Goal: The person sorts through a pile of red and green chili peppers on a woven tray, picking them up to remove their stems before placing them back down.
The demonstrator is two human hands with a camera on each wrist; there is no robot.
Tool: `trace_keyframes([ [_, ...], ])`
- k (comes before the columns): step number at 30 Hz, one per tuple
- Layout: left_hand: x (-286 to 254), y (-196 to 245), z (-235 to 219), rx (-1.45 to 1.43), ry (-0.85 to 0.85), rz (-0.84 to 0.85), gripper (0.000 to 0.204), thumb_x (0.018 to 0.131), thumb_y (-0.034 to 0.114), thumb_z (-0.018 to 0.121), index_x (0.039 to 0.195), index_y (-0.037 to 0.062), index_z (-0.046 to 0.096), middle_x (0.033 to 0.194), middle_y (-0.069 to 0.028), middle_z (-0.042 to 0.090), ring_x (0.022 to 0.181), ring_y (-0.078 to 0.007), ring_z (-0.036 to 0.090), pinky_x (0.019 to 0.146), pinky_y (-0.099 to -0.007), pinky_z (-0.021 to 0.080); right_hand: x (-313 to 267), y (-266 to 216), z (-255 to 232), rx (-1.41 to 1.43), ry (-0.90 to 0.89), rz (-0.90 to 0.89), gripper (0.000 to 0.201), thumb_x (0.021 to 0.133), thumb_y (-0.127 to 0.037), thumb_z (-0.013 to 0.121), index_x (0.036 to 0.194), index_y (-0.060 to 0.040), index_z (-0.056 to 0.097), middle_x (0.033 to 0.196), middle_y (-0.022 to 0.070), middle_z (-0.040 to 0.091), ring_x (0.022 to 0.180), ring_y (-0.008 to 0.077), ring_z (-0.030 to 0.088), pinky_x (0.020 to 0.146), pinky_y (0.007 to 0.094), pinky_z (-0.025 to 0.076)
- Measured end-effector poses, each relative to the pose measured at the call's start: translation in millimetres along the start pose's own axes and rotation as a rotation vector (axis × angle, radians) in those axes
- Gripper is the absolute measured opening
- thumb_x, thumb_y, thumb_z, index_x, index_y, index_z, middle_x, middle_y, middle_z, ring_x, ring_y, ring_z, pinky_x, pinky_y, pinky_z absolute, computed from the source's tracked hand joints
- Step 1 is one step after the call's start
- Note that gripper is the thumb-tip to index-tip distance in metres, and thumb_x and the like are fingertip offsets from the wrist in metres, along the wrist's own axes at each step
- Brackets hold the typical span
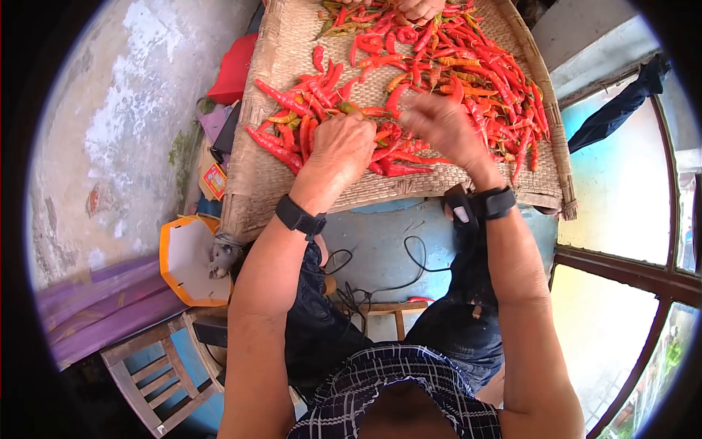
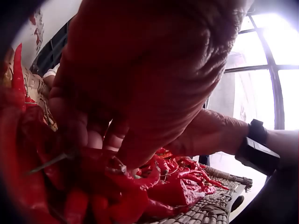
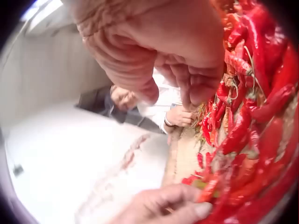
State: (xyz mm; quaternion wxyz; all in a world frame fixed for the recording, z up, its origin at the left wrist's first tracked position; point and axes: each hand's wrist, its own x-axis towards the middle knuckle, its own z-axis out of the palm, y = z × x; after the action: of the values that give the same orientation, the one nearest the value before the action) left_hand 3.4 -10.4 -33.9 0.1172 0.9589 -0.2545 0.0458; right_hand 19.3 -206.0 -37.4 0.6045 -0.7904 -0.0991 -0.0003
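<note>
1. A person's left hand (image 1: 342,143) works in the smaller pile (image 1: 292,121) on a woven tray (image 1: 289,58) — its grip nearly closed, thumb and fingers pinching a red pepper (image 3: 209,189).
2. That pepper looks light and glossy, probably slippery and easily bruised by a hard squeeze; the firm shoulder beside the stem seems the safest hold, as the thin stem may snap.
3. The right hand (image 1: 442,128), blurred, hovers over the tray — fingers loosely bent, thumb apart, nothing visible in its grip.
4. A larger heap (image 1: 482,73), red with some orange, covers the tray's right side.
5. At the far edge, another person's hands (image 1: 420,9) are among peppers; their hold is unclear.
</note>
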Motion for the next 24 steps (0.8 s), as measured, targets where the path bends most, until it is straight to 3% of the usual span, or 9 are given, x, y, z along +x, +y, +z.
trace_keyframes([
  [2, -0.4, -0.2, -2.7, -0.013, -0.007, -0.015, 0.015, 0.079, 0.018, 0.063, 0.082, 0.0035, 0.062, 0.080, -0.0151, 0.059, 0.078, -0.0331, 0.061, 0.067, -0.0429, 0.048, -7.8, 1.6, 15.6, -0.260, -0.216, -0.192, 0.027, 0.079, -0.014, 0.067, 0.102, 0.0000, 0.063, 0.088, 0.0178, 0.064, 0.079, 0.0288, 0.063, 0.069, 0.0368, 0.050],
  [7, 0.6, -0.2, -12.0, -0.136, 0.024, -0.060, 0.013, 0.081, 0.017, 0.061, 0.086, 0.0052, 0.063, 0.081, -0.0133, 0.060, 0.080, -0.0327, 0.061, 0.067, -0.0431, 0.047, -6.2, 1.0, 24.3, -0.372, -0.088, -0.329, 0.021, 0.075, -0.012, 0.068, 0.094, -0.0031, 0.066, 0.079, 0.0171, 0.063, 0.080, 0.0347, 0.062, 0.070, 0.0398, 0.050],
  [11, 2.5, -0.7, -15.1, -0.116, -0.002, -0.001, 0.014, 0.082, 0.016, 0.061, 0.090, 0.0052, 0.062, 0.083, -0.0137, 0.060, 0.081, -0.0331, 0.060, 0.068, -0.0427, 0.047, -4.7, 0.3, 17.6, -0.454, -0.205, -0.323, 0.014, 0.077, -0.012, 0.066, 0.089, -0.0042, 0.066, 0.077, 0.0165, 0.063, 0.075, 0.0337, 0.062, 0.067, 0.0399, 0.050],
  [13, 6.2, -1.5, -14.2, -0.197, 0.371, 0.027, 0.016, 0.082, 0.013, 0.061, 0.095, 0.0054, 0.060, 0.086, -0.0137, 0.059, 0.082, -0.0332, 0.059, 0.071, -0.0415, 0.048, -2.0, -3.9, 3.5, -0.463, -0.222, -0.313, 0.012, 0.078, -0.013, 0.065, 0.088, -0.0049, 0.066, 0.077, 0.0163, 0.063, 0.072, 0.0312, 0.062, 0.065, 0.0388, 0.050],
  [15, 6.9, -4.9, -22.5, -0.207, 0.359, -0.032, 0.016, 0.082, 0.012, 0.061, 0.096, 0.0053, 0.060, 0.088, -0.0139, 0.059, 0.084, -0.0332, 0.059, 0.072, -0.0410, 0.048, 2.7, -10.6, -16.4, -0.428, -0.182, -0.121, 0.017, 0.086, -0.015, 0.061, 0.096, -0.0010, 0.064, 0.077, 0.0079, 0.064, 0.065, 0.0152, 0.059, 0.058, 0.0297, 0.047],
  [16, 7.3, -5.9, -25.5, -0.216, 0.346, -0.092, 0.017, 0.082, 0.010, 0.061, 0.098, 0.0053, 0.059, 0.089, -0.0142, 0.059, 0.085, -0.0333, 0.058, 0.074, -0.0406, 0.048, 6.1, -7.8, -23.8, -0.430, -0.181, -0.122, 0.017, 0.086, -0.015, 0.061, 0.096, -0.0010, 0.064, 0.077, 0.0079, 0.064, 0.065, 0.0152, 0.059, 0.058, 0.0297, 0.047],
  [18, 7.5, -7.1, -20.9, -0.186, 0.236, -0.079, 0.016, 0.082, 0.009, 0.060, 0.098, 0.0053, 0.059, 0.092, -0.0140, 0.058, 0.087, -0.0330, 0.058, 0.074, -0.0402, 0.048, 15.2, 0.2, -36.4, 0.112, 0.232, 0.039, 0.024, 0.090, -0.023, 0.058, 0.087, -0.0006, 0.065, 0.073, 0.0065, 0.063, 0.061, 0.0118, 0.056, 0.054, 0.0262, 0.046],
  [21, 5.8, -5.9, -2.5, -0.127, 0.145, 0.014, 0.016, 0.081, 0.007, 0.058, 0.097, 0.0053, 0.060, 0.096, -0.0136, 0.057, 0.090, -0.0324, 0.057, 0.075, -0.0399, 0.048, 21.9, 13.7, -47.0, 0.165, 0.446, 0.072, 0.031, 0.091, -0.028, 0.057, 0.089, 0.0023, 0.064, 0.073, 0.0036, 0.063, 0.062, 0.0091, 0.055, 0.053, 0.0234, 0.044],
  [24, 4.7, -4.2, 8.0, -0.037, 0.126, 0.116, 0.016, 0.079, 0.005, 0.057, 0.094, 0.0051, 0.060, 0.097, -0.0128, 0.057, 0.089, -0.0320, 0.056, 0.075, -0.0399, 0.047, 20.3, 32.3, -25.4, -0.309, 0.307, -0.051, 0.020, 0.086, -0.019, 0.060, 0.098, -0.0027, 0.064, 0.083, 0.0110, 0.065, 0.066, 0.0200, 0.060, 0.058, 0.0316, 0.048],
])
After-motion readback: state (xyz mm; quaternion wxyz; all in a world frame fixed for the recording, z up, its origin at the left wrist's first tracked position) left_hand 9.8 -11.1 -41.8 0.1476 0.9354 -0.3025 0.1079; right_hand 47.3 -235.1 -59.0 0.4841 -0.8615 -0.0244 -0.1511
